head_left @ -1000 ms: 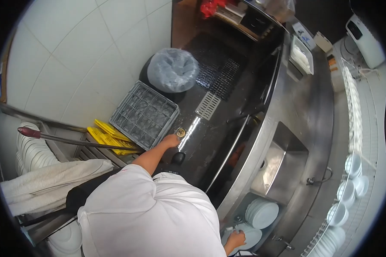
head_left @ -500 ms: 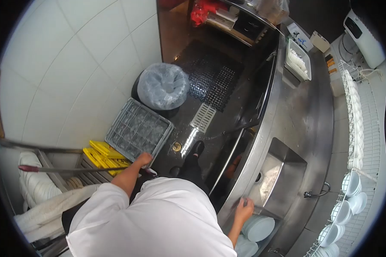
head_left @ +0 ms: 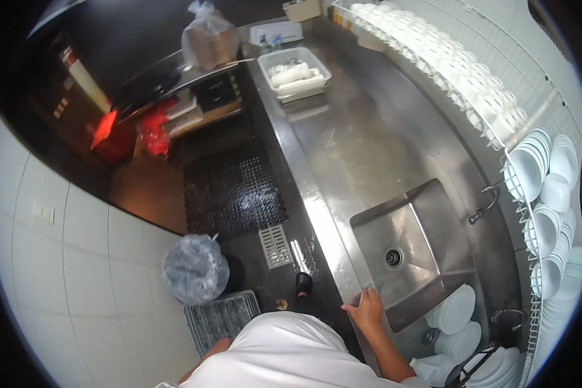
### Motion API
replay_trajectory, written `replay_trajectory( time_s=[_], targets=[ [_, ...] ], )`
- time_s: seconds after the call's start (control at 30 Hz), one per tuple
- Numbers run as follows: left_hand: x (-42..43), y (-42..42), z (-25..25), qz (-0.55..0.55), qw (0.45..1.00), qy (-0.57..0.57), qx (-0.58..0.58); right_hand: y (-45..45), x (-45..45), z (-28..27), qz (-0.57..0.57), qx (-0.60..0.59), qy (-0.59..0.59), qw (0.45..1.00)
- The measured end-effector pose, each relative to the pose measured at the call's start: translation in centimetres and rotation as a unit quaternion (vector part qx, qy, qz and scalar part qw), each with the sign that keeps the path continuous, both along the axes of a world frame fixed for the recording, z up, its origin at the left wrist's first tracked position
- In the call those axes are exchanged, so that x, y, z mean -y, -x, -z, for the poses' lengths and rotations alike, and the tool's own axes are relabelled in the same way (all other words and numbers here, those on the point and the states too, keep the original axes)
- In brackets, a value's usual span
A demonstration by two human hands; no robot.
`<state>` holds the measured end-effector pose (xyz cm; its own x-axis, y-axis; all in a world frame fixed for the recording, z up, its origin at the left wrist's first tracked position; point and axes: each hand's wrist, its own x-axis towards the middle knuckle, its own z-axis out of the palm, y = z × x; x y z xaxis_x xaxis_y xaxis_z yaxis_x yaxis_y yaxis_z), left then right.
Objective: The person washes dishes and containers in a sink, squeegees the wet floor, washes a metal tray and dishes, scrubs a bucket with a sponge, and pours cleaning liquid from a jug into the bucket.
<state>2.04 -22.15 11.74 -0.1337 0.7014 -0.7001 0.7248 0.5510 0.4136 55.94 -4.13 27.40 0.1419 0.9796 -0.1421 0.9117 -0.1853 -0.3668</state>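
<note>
My right hand (head_left: 367, 312) rests on the front rim of the steel sink counter (head_left: 323, 226); its thumb is stretched away from the fingers and I see nothing held. Right beside it is a sink basin (head_left: 381, 233) with a dark round drain (head_left: 393, 258). White plates (head_left: 456, 312) lie in the adjoining basin, near my right forearm. Only a bit of my left hand (head_left: 221, 347) shows past the white shirt, next to the grey compartment rack (head_left: 229, 313) on the floor. Its fingers are hidden.
A bin with a clear liner (head_left: 194, 268) stands by the tiled wall. Near it are a floor grate (head_left: 275, 247) and black mat (head_left: 233, 191). A white basket (head_left: 295, 74) sits on the far counter. Wall racks hold cups (head_left: 446, 71) and bowls (head_left: 530, 165); faucets (head_left: 488, 204) project.
My view has swung right and up toward the counter. The right hand stays at the sink rim, with its thumb now spread. My left hand has become mostly hidden by my body.
</note>
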Motion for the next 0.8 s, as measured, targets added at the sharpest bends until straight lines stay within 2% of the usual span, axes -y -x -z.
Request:
replay_trajectory(
  time_s=[0.1,0.23,0.33,0.43,0.5,0.53,0.57,0.63,0.7,0.73,0.77,0.8],
  targets=[
    [-5.8,0.1,-1.1,0.006,1.000,0.012,0.007,0.3,0.0,-0.2,0.017,-0.007,-0.004,1.000],
    [-16.1,-0.8,-0.1,0.053,0.998,0.011,0.023,1.4,1.0,-0.4,0.061,-0.015,-0.060,0.996],
    [-24.3,-2.1,0.4,0.107,0.994,0.012,0.030,3.1,3.8,-1.3,0.033,-0.091,-0.191,0.977],
    [-31.7,-3.3,0.5,0.178,0.983,0.020,0.037,6.4,10.0,-0.9,0.170,-0.129,-0.217,0.953],
    [-36.9,-4.6,0.6,0.237,0.970,0.027,0.042,10.1,13.1,0.1,0.325,-0.114,-0.142,0.928],
    [-39.6,-5.4,0.7,0.270,0.961,0.033,0.043,12.2,14.5,0.6,0.410,-0.109,-0.103,0.900],
    [-42.3,-6.1,0.7,0.308,0.950,0.039,0.043,14.4,15.9,1.8,0.469,-0.201,-0.033,0.859],
    [-47.6,-8.2,0.9,0.386,0.920,0.054,0.042,20.9,19.2,5.7,0.568,-0.401,0.078,0.714],
    [-52.5,-10.7,1.1,0.461,0.884,0.070,0.036,28.7,20.0,8.5,0.590,-0.423,-0.029,0.687],
    [-54.4,-11.8,1.2,0.494,0.866,0.077,0.031,31.3,19.8,8.4,0.587,-0.481,-0.052,0.649],
    [-56.2,-12.9,1.3,0.522,0.848,0.084,0.024,32.9,18.1,6.0,0.637,-0.558,-0.100,0.523],
    [-57.7,-14.1,1.4,0.549,0.831,0.092,0.020,35.0,17.8,5.8,0.641,-0.565,-0.081,0.513]
  ],
)
